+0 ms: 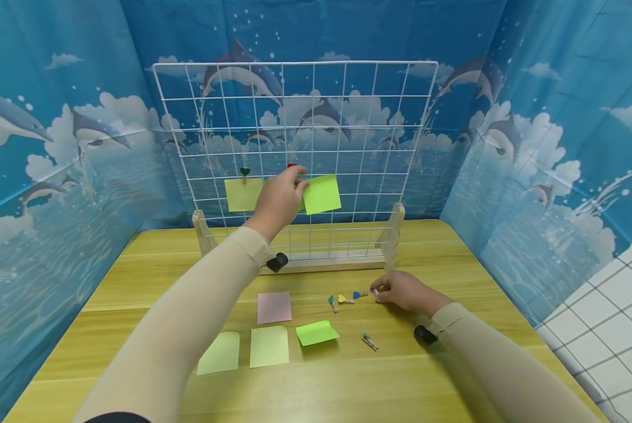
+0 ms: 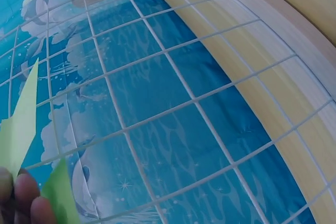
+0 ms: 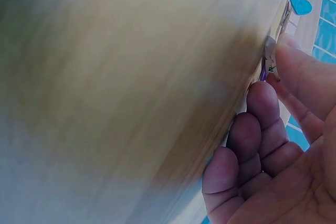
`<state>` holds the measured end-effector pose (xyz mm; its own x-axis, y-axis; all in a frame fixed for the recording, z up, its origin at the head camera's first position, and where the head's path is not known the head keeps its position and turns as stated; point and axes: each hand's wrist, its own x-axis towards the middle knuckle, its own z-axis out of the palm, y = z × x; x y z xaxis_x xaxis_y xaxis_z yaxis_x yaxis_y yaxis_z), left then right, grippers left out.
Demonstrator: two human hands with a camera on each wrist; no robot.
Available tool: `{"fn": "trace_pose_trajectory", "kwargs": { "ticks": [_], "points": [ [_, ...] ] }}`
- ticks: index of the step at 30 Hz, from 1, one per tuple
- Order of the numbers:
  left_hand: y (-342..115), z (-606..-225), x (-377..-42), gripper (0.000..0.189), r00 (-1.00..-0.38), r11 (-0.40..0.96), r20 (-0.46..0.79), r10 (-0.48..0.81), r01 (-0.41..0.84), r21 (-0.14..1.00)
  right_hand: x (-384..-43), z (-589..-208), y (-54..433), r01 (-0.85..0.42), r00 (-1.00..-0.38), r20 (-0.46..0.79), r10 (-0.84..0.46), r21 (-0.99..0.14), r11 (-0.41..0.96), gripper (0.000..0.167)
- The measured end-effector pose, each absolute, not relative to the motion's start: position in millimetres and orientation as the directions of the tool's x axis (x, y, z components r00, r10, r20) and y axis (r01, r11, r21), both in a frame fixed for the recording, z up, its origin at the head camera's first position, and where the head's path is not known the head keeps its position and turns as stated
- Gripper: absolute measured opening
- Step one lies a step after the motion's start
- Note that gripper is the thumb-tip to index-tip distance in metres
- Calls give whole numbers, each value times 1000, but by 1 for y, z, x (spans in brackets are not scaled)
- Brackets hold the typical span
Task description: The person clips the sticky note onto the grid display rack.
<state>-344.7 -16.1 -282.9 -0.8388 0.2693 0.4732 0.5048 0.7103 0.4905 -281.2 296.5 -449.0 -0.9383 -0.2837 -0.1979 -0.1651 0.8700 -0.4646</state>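
Seven clips [image 1: 346,300]; probably seven sticky notes [image 1: 274,308], one mostly hidden; one wire grid [image 1: 295,62]; one table [image 1: 99,320].

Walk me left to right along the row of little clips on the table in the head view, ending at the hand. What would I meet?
Teal-heart clip → yellow-heart clip → blue-heart clip → purple clip, pinched at the fingertips → the person's right hand.

Blue dolphin curtains [image 1: 374,29] hang behind a yellow wooden table [image 1: 131,288], white tiles [image 1: 607,329] at right
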Motion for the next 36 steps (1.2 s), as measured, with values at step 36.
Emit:
{"fn": "trace_pose_trajectory", "kwargs": {
  "ticks": [36],
  "points": [
    [-10,-271,-346,34,-867,797,438,237,431,423,-281,-451,298,-175,-937,-187,-295,-479,860,28]
  ]
}}
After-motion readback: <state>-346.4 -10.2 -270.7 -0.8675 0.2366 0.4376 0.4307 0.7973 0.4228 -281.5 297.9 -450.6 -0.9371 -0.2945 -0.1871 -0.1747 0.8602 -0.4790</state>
